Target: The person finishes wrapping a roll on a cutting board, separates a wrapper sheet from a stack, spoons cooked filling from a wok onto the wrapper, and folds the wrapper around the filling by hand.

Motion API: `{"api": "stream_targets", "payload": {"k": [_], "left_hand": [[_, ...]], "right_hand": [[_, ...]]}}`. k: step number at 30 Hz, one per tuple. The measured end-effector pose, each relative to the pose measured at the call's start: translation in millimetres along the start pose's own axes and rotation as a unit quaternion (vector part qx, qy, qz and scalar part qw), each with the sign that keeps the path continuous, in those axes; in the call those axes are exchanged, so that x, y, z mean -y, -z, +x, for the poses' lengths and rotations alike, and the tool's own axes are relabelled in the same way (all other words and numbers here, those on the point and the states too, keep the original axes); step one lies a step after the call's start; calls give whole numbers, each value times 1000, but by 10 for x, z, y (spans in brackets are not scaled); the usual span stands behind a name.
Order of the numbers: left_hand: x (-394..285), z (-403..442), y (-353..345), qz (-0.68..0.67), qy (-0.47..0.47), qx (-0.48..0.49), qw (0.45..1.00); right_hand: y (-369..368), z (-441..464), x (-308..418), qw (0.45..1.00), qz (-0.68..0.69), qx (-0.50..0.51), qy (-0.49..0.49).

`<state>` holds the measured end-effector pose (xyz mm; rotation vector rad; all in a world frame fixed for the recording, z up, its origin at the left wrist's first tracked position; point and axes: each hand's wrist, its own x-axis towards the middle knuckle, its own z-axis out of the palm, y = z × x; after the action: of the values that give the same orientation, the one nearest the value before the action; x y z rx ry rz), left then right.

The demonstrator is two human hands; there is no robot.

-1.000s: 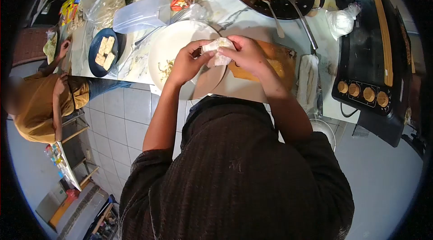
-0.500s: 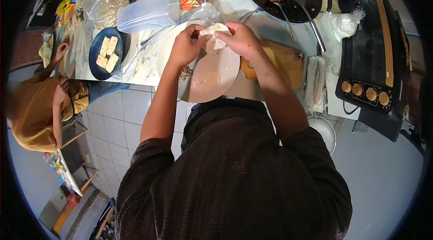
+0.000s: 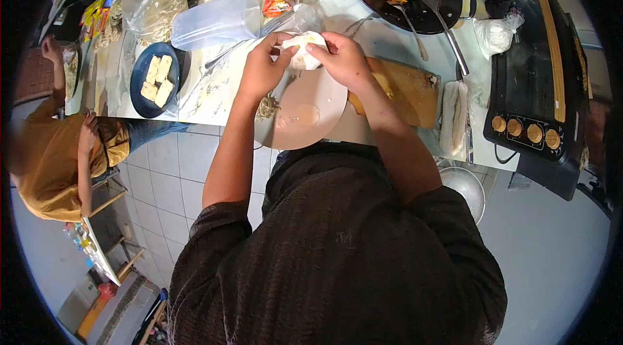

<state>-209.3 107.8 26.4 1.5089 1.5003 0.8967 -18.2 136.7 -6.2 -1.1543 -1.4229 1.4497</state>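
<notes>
Over a large pale plate, my left hand and my right hand both pinch a soft white wrapper. The thumbs press on its near face, and the other fingers are partly hidden behind it. Small brownish spots show on its upper part; whether anything is inside I cannot tell. A small heap of bean sprouts lies at the plate's left side, close to my left wrist. A wet patch shows on the bare middle of the plate.
A wok holds shredded vegetables and two utensils. Left stand a dark blue plate with pale blocks, a plastic container and bags. A cutting board and an oven are right. Another person sits left.
The wrapper has turned a little in my fingers and lies flatter, still held by both hands. At the left, the other person's far hand has risen away from the counter's edge.
</notes>
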Motion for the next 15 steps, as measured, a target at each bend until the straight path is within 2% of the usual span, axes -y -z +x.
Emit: {"api": "stream_targets", "payload": {"k": [1, 3, 7, 10, 12, 15], "left_hand": [[-30, -14, -13, -1, 1, 0, 1000], [-94, -35, -36, -87, 82, 12, 993], [-89, -46, -120, -148, 53, -12, 988], [-51, -50, -151, -186, 68, -12, 980], [-35, -70, -179, -278, 107, -20, 954], [-30, -121, -167, -322, 134, -16, 937]], "right_hand": [[-6, -29, 8, 1000, 12, -6, -3], [-3, -51, 28, 1000, 23, -8, -9], [24, -88, 82, 999, 43, -5, -30], [63, -100, 126, 997, 55, 2, -60], [92, -108, 153, 997, 41, 4, -66], [101, -111, 151, 997, 27, 14, -73]]}}
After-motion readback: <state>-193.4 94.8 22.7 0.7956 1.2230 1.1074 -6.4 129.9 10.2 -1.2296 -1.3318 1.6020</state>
